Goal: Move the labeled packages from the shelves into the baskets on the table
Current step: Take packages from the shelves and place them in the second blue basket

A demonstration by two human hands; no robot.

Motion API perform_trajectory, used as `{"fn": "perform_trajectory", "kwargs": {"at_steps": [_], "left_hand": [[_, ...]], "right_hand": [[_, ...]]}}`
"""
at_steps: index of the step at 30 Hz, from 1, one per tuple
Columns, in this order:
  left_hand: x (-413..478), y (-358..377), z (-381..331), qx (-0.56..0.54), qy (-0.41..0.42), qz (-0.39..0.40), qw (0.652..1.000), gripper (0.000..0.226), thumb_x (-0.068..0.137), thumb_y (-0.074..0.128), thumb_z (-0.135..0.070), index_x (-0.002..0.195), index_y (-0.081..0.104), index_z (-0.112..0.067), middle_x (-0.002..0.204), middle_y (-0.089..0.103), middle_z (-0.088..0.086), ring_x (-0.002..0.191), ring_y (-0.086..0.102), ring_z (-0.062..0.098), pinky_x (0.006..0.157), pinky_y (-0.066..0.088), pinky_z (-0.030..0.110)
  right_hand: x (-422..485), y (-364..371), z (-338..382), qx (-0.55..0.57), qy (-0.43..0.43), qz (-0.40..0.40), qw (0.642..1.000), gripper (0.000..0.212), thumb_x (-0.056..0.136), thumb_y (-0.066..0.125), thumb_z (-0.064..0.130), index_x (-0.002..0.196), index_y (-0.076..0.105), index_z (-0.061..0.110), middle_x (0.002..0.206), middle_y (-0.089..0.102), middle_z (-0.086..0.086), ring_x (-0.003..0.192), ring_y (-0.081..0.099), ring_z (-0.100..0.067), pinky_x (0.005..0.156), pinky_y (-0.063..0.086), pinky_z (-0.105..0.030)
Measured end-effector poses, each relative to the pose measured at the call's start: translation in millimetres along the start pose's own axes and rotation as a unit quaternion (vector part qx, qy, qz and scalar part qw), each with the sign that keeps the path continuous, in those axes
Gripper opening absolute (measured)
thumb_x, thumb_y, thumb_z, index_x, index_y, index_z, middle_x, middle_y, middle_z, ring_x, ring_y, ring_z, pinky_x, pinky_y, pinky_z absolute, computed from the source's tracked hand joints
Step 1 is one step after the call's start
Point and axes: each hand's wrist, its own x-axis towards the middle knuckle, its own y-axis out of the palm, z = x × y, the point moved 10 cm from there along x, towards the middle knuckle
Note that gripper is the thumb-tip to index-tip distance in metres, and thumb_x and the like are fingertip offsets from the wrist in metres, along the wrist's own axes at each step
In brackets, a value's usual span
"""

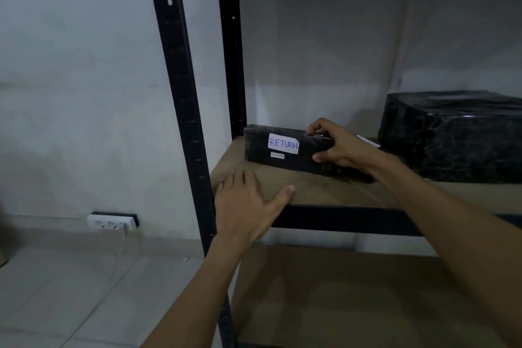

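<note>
— What is the right hand (339, 148) doing?
— Gripping one end of a slim, black-wrapped package (255, 147), which is standing on edge on the shelf board (339, 189) and bearing a white "RETURN" label (283, 143).
— And the left hand (245, 203)?
— Lying flat, fingers straight, at the package's 7 o'clock. A bigger wrapped bundle (452, 135) is sitting at 3 o'clock.

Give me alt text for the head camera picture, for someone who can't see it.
A person's right hand grips the end of a slim black package labeled RETURN, standing on its edge on a brown shelf. The left hand rests flat on the shelf's front edge. A bigger black-wrapped package sits to the right.
</note>
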Motion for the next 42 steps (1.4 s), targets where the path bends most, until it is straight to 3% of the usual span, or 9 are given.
{"fn": "perform_trajectory", "kwargs": {"at_steps": [6,11,16,21,25,28,31,37,42], "left_hand": [[-2,-2,-2,-0.003,0.005,-0.016,1.000,0.072,0.077,0.032,-0.082,0.075,0.053,-0.013,0.079,0.063,0.007,0.078,0.057,0.024,0.074,0.045,0.034],[-3,-3,-2,-0.007,0.005,-0.034,0.999,0.075,0.077,0.032,-0.082,0.076,0.056,-0.011,0.079,0.063,0.007,0.078,0.057,0.025,0.076,0.046,0.037],[-4,-4,-3,0.001,0.013,-0.053,0.999,0.074,0.078,0.032,-0.080,0.077,0.058,-0.011,0.078,0.063,0.007,0.079,0.057,0.025,0.075,0.042,0.036],[-4,0,-3,0.011,0.031,-0.072,0.997,0.072,0.081,0.030,-0.078,0.077,0.058,-0.011,0.077,0.062,0.006,0.076,0.057,0.024,0.073,0.043,0.036],[-5,-3,-3,0.013,0.036,-0.072,0.997,0.068,0.084,0.033,-0.073,0.079,0.059,-0.010,0.079,0.063,0.008,0.076,0.056,0.026,0.071,0.038,0.033],[-6,2,-4,0.014,0.007,0.041,0.999,0.074,0.084,0.028,-0.073,0.100,0.061,-0.009,0.112,0.064,0.013,0.106,0.056,0.030,0.088,0.039,0.039],[-20,4,-4,-0.019,-0.006,0.202,0.979,0.079,0.081,0.024,-0.071,0.122,0.056,-0.012,0.140,0.048,0.012,0.136,0.037,0.030,0.109,0.031,0.047],[-70,-73,-26,-0.133,-0.078,0.432,0.889,0.040,0.084,0.069,-0.030,0.115,0.062,-0.007,0.113,0.062,0.009,0.103,0.060,0.024,0.085,0.049,0.032],[-81,-184,-64,-0.147,-0.078,0.446,0.880,0.037,0.079,0.074,-0.038,0.106,0.064,-0.016,0.109,0.062,-0.007,0.101,0.057,0.012,0.085,0.048,0.026]], "right_hand": [[0,0,-5,0.050,0.019,-0.001,0.999,0.043,0.077,0.066,-0.008,0.109,0.051,0.017,0.112,0.054,-0.008,0.094,0.059,-0.027,0.071,0.057,-0.041],[-1,-2,-4,0.098,0.036,0.003,0.995,0.043,0.074,0.066,-0.011,0.105,0.057,0.018,0.099,0.059,-0.012,0.086,0.059,-0.022,0.071,0.053,-0.027],[-2,3,-9,0.149,0.030,0.018,0.988,0.041,0.078,0.063,-0.012,0.108,0.059,0.015,0.111,0.062,-0.022,0.098,0.061,-0.029,0.096,0.049,-0.045],[-1,7,-16,0.076,-0.012,0.003,0.997,0.045,0.081,0.067,0.000,0.118,0.058,0.026,0.120,0.061,-0.012,0.103,0.063,-0.025,0.087,0.054,-0.039],[-9,7,-11,-0.023,-0.020,-0.050,0.998,0.052,0.083,0.068,0.014,0.126,0.051,0.038,0.125,0.057,-0.005,0.108,0.058,-0.019,0.097,0.047,-0.035],[-24,8,-1,-0.051,0.012,-0.060,0.997,0.052,0.085,0.066,0.020,0.130,0.048,0.039,0.128,0.050,-0.009,0.118,0.048,-0.021,0.104,0.037,-0.030],[-44,8,8,-0.035,0.074,-0.030,0.996,0.054,0.085,0.067,0.021,0.133,0.048,0.035,0.129,0.048,-0.010,0.120,0.045,-0.022,0.101,0.032,-0.028],[-131,-22,24,0.221,0.237,-0.077,0.943,0.047,0.071,0.077,0.013,0.109,0.059,0.033,0.114,0.063,-0.006,0.108,0.060,-0.026,0.095,0.049,-0.048],[-241,-76,91,0.355,0.361,-0.142,0.850,0.044,0.074,0.075,0.001,0.111,0.055,0.014,0.114,0.063,-0.013,0.095,0.061,-0.020,0.076,0.054,-0.032]]}}
